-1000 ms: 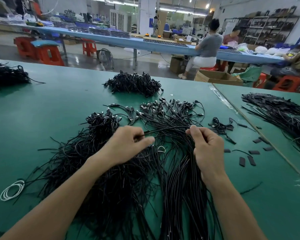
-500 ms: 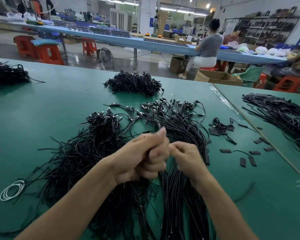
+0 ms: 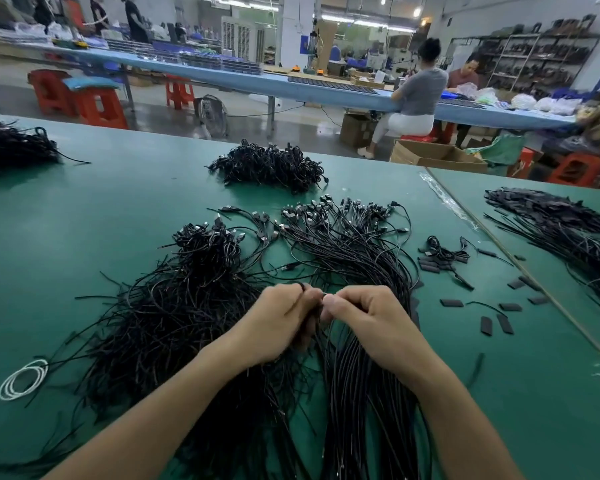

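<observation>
Two big heaps of thin black cables lie on the green table (image 3: 84, 237): a tangled heap (image 3: 174, 306) on the left and a straighter bundle with plugs fanned out (image 3: 347, 244) in the middle. Over where the heaps meet, my left hand (image 3: 278, 323) and my right hand (image 3: 368, 320) are together, fingers curled. Both pinch one thin black cable (image 3: 328, 336) between them; its end is hidden by my fingers.
A finished cable pile (image 3: 267, 166) sits farther back, another dark pile (image 3: 11, 147) at far left. Small black sleeves (image 3: 492, 323) lie scattered to the right, a white coil (image 3: 23, 379) at near left, a table seam (image 3: 520, 271) and more cables (image 3: 561, 230) beyond it.
A second ago my hands were apart, stretching a cable between them. They came together, then dropped slightly lower over the bundle, both still pinching the cable.
</observation>
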`<state>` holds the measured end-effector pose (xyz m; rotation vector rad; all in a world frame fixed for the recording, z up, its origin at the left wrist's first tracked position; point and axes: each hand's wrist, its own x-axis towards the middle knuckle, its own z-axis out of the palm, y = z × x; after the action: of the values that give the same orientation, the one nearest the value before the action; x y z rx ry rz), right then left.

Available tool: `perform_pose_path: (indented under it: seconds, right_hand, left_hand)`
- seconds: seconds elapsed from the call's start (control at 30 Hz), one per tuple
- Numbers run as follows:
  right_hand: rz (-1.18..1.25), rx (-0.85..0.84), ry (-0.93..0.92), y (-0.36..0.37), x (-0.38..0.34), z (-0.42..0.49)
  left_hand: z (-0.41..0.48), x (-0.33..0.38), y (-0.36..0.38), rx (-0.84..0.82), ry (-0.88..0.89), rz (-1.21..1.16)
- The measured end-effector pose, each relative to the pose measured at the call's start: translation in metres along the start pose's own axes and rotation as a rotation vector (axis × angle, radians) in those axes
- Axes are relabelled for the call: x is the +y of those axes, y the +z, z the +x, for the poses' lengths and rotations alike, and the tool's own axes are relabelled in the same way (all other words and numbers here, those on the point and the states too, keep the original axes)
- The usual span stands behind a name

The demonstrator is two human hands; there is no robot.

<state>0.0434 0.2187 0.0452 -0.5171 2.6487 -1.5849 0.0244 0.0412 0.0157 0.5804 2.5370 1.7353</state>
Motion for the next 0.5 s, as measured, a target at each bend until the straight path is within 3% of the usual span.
perform_pose_path:
  seconds: [0.2,0.3,0.4,0.5]
  right_hand:
    - [0.188,0.151,-0.057,0.007,-0.005,0.005]
    - [0.351,0.171,0.014,0.014,0.001,0.005]
    - [0.364,0.068,0.093,0.023,0.004,0.003]
    - [0.161,-0.014,0.107,0.032,0.003,-0.001]
  left_hand:
    - [-0.011,0.024,-0.009,-0.306,-0.299,-0.477]
    - [-0.014,0.029,-0.017,-0.423,-0.324,-0.669]
    - [-0.012,0.029,-0.021,-0.368,-0.270,-0.990]
    - [-0.006,0.029,-0.018,-0.160,-0.190,-1.209]
